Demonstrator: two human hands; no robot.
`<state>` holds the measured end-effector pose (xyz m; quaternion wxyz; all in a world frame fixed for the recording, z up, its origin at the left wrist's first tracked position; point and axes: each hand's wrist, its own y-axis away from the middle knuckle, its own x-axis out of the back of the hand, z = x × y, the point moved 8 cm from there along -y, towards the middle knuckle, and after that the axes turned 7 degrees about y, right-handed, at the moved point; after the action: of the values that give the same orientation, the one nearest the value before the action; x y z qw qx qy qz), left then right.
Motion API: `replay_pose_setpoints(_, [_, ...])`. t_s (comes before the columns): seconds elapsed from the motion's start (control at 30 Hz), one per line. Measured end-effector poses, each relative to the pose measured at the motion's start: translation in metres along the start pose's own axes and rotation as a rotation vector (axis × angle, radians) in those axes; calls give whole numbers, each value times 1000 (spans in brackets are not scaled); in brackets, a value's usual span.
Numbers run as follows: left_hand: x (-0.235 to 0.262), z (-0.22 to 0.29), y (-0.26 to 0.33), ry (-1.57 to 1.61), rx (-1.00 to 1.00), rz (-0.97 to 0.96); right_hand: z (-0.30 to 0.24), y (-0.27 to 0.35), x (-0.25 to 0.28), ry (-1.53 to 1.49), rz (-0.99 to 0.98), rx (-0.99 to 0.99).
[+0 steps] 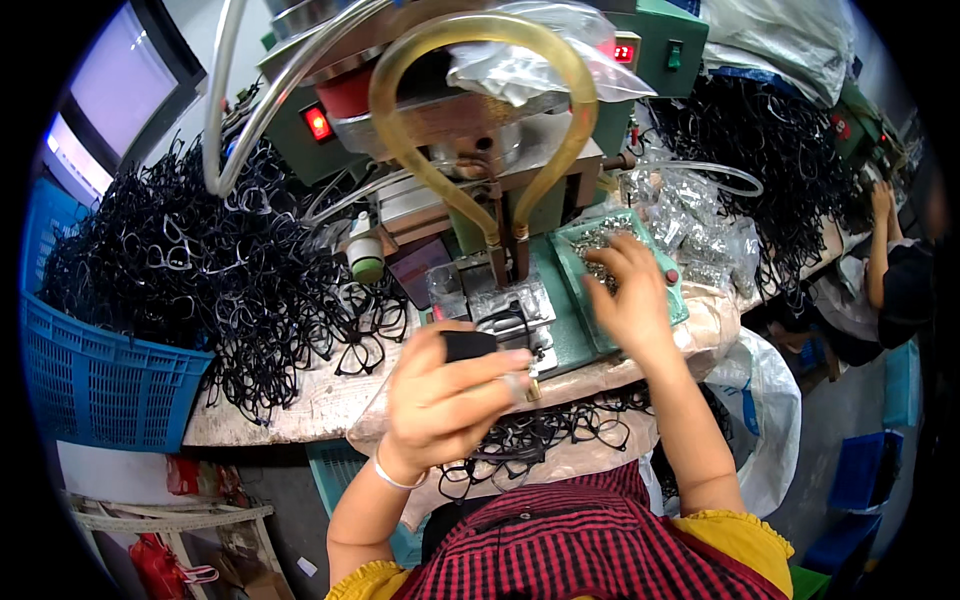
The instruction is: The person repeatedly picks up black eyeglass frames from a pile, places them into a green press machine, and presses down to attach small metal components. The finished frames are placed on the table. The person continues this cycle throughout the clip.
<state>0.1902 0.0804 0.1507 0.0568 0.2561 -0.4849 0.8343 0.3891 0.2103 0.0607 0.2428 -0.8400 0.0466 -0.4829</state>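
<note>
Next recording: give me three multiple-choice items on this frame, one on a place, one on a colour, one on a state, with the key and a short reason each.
1. Where is the right hand?
A. Over the green tray of small metal parts
B. Inside the blue basket
C. On the person's lap

2. What colour is the plastic basket at the person's left?
A. Red
B. Blue
C. White

3. What is the left hand doing?
A. Lying flat and empty on the bench
B. Gripping the yellowish hose
C. Holding a black eyeglass frame

Key: 1 A, its fingers spread above the tray beside the machine. 2 B, its latticed wall is blue. 3 C, thumb and fingers close round the black frame piece, raised off the bench.
</note>
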Motion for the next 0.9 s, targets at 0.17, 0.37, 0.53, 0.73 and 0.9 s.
replay_pose_setpoints(0.17, [-18, -7, 3, -94, -73, -110, 54, 10, -14, 132, 102, -70])
replay_pose_setpoints(0.37, [-18, -6, 10, -66, -32, -105, 55, 8, -14, 128, 156, -34])
replay_pose_setpoints(0.53, [-4, 33, 48, -294, 160, -12, 45, 5, -5, 61, 245, 22])
replay_pose_setpoints(0.73, [159, 62, 74, -609, 156, 765, 52, 14, 1, -152, 299, -64])
replay_pose_setpoints(0.9, [112, -81, 61, -922, 503, 43, 29, -4, 4, -293, 308, -69])
